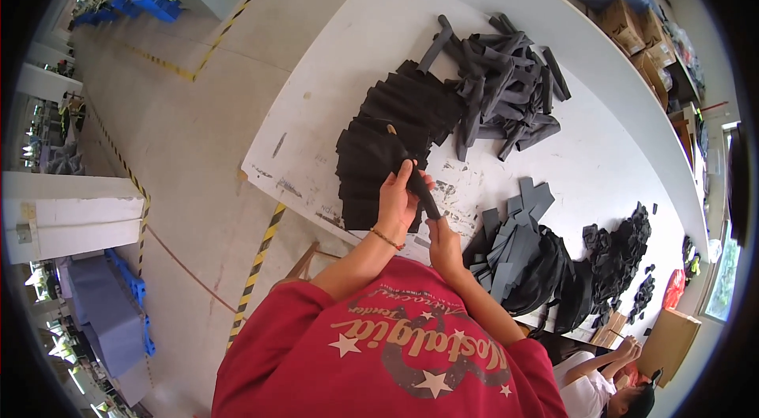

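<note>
From where I'm standing, the right hand (445,248) is gripping the near end of a narrow black piece (424,195), fingers curled closed, while the left hand (403,189) is pinching it farther up, over the tabletop's (316,70) near edge. Working it well is probably calling for a light, even pull, keeping the cloth straight and unbunched. Beyond, a fanned black stack (375,173) is lying before a heap of dark grey strips (506,90).

left fingers (428,180): curled, farther forward | right fingers (436,228): closed, nearer torso (356,366) | forearms (353,268): converging
</note>
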{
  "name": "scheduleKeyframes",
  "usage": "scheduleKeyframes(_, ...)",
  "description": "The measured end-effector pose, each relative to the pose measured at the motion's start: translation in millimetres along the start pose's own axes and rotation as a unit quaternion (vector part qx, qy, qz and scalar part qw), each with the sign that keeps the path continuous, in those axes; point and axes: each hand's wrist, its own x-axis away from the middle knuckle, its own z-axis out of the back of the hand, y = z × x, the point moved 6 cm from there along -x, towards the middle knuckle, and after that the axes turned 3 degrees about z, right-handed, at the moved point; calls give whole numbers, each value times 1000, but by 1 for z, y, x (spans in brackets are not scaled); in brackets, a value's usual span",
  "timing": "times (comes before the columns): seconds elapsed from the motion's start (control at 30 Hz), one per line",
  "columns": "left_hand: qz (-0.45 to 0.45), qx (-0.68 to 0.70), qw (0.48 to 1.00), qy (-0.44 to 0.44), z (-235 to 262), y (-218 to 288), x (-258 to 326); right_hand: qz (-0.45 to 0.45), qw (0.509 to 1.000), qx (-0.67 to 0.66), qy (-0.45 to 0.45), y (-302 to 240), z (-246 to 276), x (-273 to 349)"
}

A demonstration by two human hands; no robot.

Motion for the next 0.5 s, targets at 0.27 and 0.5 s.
scheduleKeyframes(0.27,-113,-148,981,52,0,39,-19,-13,994,-58,-91,12,1,39)
scheduleKeyframes(0.5,-129,-90,985,74,10,67,-44,-126,958,-42,-254,24,67,103)
